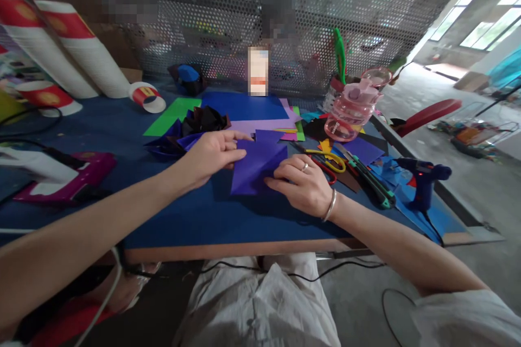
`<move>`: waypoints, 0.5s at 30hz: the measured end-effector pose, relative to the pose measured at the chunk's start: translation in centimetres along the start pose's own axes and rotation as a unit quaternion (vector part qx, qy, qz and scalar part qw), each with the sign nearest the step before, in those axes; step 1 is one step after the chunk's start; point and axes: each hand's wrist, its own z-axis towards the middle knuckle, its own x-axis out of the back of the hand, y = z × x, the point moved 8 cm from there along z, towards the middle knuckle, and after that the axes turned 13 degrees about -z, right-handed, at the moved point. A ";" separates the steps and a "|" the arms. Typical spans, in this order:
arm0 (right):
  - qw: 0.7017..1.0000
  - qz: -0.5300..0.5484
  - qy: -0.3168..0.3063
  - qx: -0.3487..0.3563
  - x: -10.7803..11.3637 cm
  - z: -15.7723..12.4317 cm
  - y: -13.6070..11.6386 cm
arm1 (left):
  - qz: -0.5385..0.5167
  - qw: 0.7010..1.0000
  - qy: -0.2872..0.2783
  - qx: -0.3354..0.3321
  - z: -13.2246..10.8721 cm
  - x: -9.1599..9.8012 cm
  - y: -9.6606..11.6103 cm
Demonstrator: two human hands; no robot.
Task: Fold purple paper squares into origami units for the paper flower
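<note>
Holding purple sheet (260, 165) with both hands, above blue tabletop (183, 222), near its front edge and about mid-width. With left hand (215, 154): gripping upper left edge narrowly, thumb against near face, index finger stretched toward top edge. With right hand (301, 184): pinching lower right edge, narrow, between thumb and curled fingers; ring and bangle worn. Creased diagonally across right part of sheet.

Containers, left side: nested in two leaning stacks, paper cups (87, 59) with red bands. Lying on its side at foot of stacks, one loose cup (139, 96), open end visible.

Containers, right side: standing beyond scissors (340, 161), pink see-through bottle (348, 114); cannot tell contents. Partly hidden behind bottle, holder (330, 98) with green-handled item (340, 57) upright in it.
</note>
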 end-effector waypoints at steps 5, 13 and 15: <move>1.000 0.005 -0.026 -0.001 0.1 0.1 0.2 | -0.094 0.990 -0.054 0.095 -0.2 0.1 -2.7; 0.997 0.049 -0.065 0.016 -1.2 -0.9 -0.3 | 0.085 0.994 -0.065 -0.019 -2.7 -0.4 -1.5; 0.996 0.050 -0.070 0.022 -1.3 -0.9 -0.5 | 0.213 0.967 -0.064 -0.124 -3.6 -1.0 -0.1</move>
